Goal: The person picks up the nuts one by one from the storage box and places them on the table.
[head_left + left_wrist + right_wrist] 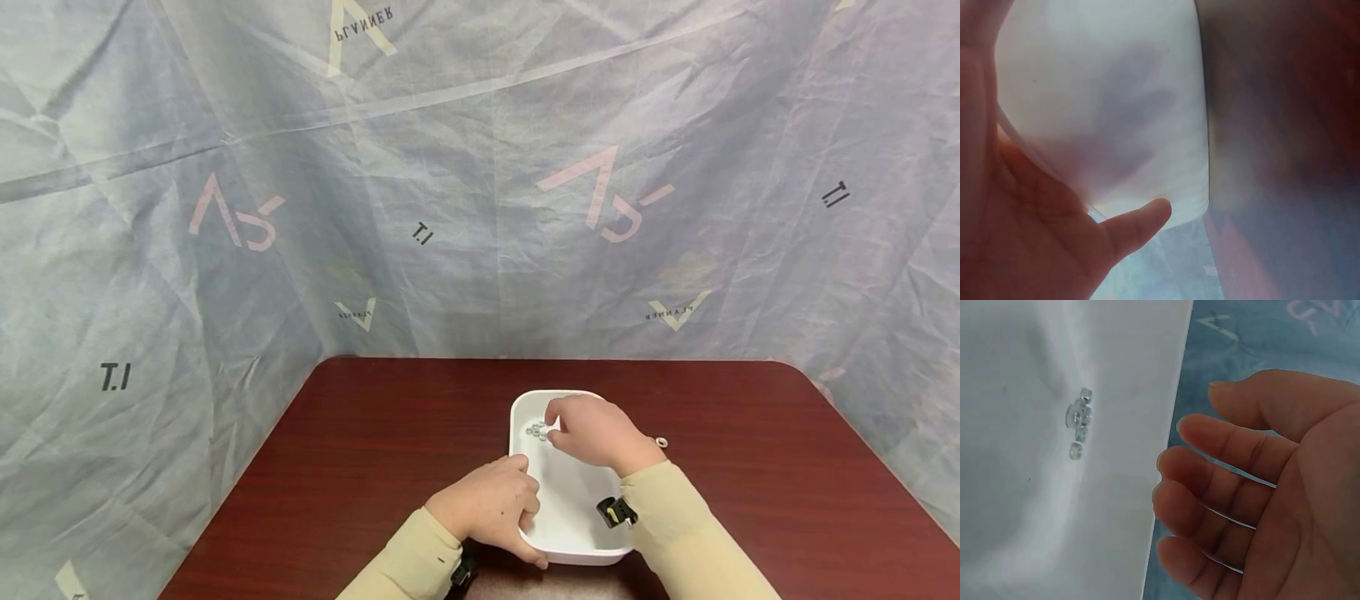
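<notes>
A white rectangular plastic tub (570, 508) with rounded corners stands on the table. My left hand (491, 504) grips its near left wall, with the fingers over the rim and the thumb against the outside. In the left wrist view, the fingers show as shadows through the tub's wall (1085, 69). My right hand (596, 429) hovers over the far part of the tub, its fingers loosely bent and nothing between them. Several small shiny, clear-looking pieces (1080, 419) lie clustered inside the tub, just left of the right fingertips in the head view; their exact kind is unclear.
A small pale ring (661, 442) lies on the dark red table (390, 425), just right of the right wrist. Grey printed cloth (465, 167) hangs behind the table and along its sides. Both sleeves carry a black wrist device.
</notes>
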### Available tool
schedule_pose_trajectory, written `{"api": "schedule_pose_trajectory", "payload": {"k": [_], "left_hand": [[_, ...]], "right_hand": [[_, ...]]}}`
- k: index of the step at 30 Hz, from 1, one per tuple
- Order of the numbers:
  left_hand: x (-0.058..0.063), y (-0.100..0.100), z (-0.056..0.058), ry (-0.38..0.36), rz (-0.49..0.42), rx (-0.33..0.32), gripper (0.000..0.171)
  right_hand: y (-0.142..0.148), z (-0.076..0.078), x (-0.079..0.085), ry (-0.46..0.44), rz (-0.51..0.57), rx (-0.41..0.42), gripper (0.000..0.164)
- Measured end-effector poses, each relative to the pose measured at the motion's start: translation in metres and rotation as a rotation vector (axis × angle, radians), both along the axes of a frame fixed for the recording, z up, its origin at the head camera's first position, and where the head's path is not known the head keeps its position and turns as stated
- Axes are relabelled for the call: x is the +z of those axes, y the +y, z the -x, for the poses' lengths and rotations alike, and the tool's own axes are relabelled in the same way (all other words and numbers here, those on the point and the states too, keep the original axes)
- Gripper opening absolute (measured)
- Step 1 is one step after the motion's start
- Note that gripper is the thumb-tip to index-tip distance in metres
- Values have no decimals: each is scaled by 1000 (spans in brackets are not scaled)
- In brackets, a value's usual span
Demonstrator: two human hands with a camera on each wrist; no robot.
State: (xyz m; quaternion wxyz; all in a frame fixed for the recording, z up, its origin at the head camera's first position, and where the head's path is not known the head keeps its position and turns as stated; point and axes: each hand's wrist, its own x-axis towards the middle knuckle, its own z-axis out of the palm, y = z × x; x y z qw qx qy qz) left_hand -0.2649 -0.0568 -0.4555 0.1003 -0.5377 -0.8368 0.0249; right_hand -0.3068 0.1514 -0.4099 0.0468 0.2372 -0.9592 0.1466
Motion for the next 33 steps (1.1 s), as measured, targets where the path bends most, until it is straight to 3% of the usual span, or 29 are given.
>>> {"api": "schedule_pose_trajectory", "payload": {"k": [5,14,20,33], "left_hand": [[0,0,-1,6,-6,-8,54],[-3,-1,0,17,-2,-7,54],[-3,-1,1,10,-9,-3,54],[-4,-2,-1,1,-2,4,55]], "right_hand": [[-5,7,-8,43,-34,58,11],[-12,15,-28,-85,-58,-1,22],[-16,15,-34,-99,-88,1,27],[-16,14,-41,-122,-115,-10,24]]}}
